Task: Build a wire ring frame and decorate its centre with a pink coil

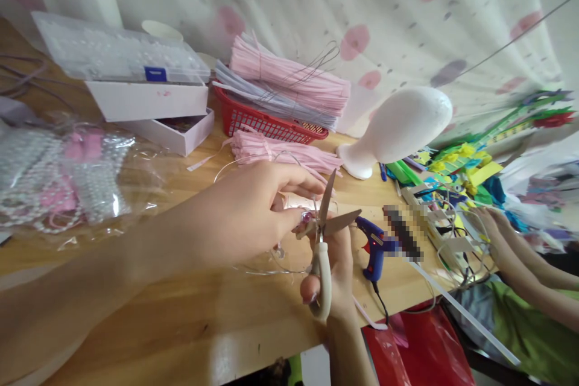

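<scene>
My right hand [339,253] grips scissors [324,271] with off-white handles, the thumb through one loop. Their blades are spread and point up, close to my left fingertips. From the left reaches my left hand [257,205], thumb and fingers drawn together in a pinch; what lies between them is too small to make out. Thin silvery wire [274,271] loops below that hand. A pale pink roll [301,202] lies just behind the fingers, partly hidden. Beyond it rests a bundle of pink strips [280,151].
A blue glue gun [376,247] with a white stick lies at right, near a power strip [434,223]. Behind stand a white foam head [402,126], a red basket [266,123] and stacked boxes [149,99]. Bagged pearl strings [99,181] lie left. Another person's hands [493,229] are at far right.
</scene>
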A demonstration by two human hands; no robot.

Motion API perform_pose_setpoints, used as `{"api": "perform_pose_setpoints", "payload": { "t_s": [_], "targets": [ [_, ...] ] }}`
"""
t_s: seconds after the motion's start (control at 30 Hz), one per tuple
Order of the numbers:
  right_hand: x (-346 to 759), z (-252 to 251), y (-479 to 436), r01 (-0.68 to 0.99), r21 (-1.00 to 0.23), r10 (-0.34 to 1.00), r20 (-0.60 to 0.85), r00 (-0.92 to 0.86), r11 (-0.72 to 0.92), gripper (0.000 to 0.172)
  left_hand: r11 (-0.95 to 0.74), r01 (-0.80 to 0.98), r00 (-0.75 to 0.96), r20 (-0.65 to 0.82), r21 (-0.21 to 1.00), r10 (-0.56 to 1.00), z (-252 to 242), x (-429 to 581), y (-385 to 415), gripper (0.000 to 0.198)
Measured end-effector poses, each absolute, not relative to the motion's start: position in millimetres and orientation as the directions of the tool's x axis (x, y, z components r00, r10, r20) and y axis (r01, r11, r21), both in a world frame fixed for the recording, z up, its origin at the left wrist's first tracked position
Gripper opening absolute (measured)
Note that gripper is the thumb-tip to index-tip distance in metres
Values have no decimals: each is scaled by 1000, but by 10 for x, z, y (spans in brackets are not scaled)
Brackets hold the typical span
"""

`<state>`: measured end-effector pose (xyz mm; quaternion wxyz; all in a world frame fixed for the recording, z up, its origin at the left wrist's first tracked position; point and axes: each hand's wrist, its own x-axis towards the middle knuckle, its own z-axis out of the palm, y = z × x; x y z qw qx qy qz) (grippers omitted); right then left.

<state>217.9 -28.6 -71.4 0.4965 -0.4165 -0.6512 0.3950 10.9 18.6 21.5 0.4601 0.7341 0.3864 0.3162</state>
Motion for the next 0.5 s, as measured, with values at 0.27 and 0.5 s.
{"api": "perform_pose_setpoints", "payload": {
  "t_s": [0.27, 0.5],
  "targets": [
    [2419, -643, -107, 249, -874, 897, 354, -264, 418, 69, -260, 267, 505, 95, 928, 858, 286, 108, 185, 36],
    [2414, -608, -103, 274, -882, 890, 274, -364, 383, 79, -235, 243, 530, 74, 941, 845, 301, 110, 203, 37]
  ]
}}
